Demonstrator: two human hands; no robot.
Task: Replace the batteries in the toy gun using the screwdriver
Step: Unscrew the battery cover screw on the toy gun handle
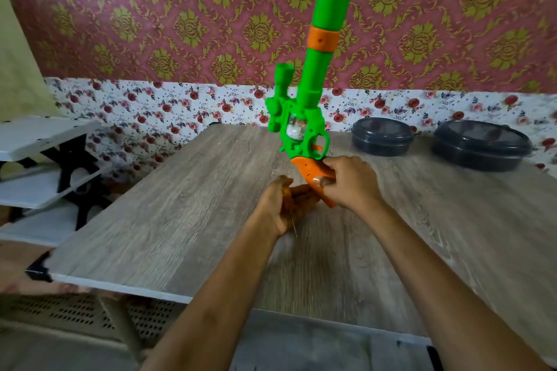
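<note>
Gripping toy gun (302,117) upright, right hand (353,183); screwdriver (288,193) in left hand (275,209).

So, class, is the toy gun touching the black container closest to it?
Apart. The head view shows a strip of bare table between the toy gun, at its trigger guard, and the black container.

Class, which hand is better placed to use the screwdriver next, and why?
Left, likely. The left hand holds the orange-handled screwdriver beside the grip of the green and orange plastic toy gun; the right hand is occupied gripping it upright.
</note>
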